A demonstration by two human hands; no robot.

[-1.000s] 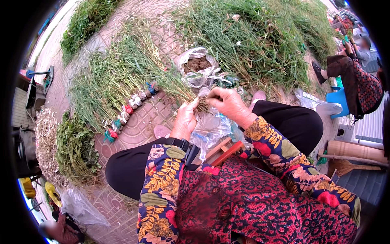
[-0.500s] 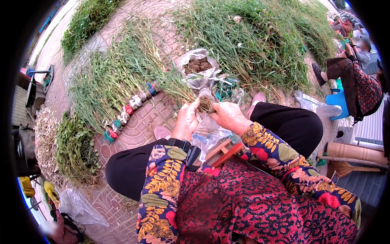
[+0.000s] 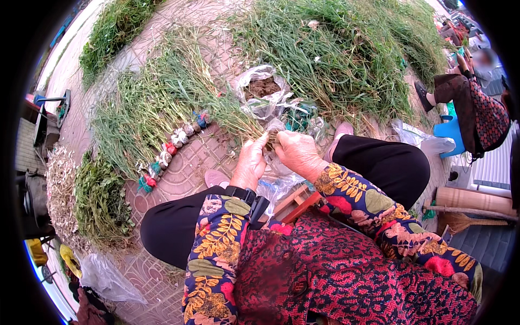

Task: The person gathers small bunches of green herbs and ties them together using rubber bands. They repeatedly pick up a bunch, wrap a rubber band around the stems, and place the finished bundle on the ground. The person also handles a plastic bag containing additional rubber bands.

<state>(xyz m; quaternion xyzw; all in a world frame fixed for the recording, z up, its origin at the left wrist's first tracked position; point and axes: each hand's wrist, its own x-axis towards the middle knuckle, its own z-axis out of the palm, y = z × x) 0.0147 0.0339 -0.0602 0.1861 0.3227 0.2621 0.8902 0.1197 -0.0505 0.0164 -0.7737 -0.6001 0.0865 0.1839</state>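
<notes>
My left hand (image 3: 251, 163) is closed around the lower stems of a bunch of long green plants (image 3: 236, 120), whose leafy tops spread away to the far left. Fingers of my right hand (image 3: 298, 154) pinch together at the brownish root end (image 3: 274, 128) of that same bunch. Just beyond, a clear plastic bag (image 3: 265, 111) stands open with dark brown soil (image 3: 262, 88) in it. To the left lie several green bunches (image 3: 157, 97) in a row, their root ends wrapped in coloured plastic balls (image 3: 178, 138). Exactly what the right fingertips grip is partly hidden.
A large heap of cut green plants (image 3: 346, 59) covers the far right. Left are leafy greens (image 3: 100, 200) and pale dried pieces (image 3: 60, 189). A crumpled plastic sheet (image 3: 276, 187) and a wooden stool frame (image 3: 295, 203) sit below my hands. Another person sits near a blue stool (image 3: 449, 135).
My right hand has shifted slightly left and closer to my left hand, its fingers now over the root end. The left hand keeps its hold on the bunch.
</notes>
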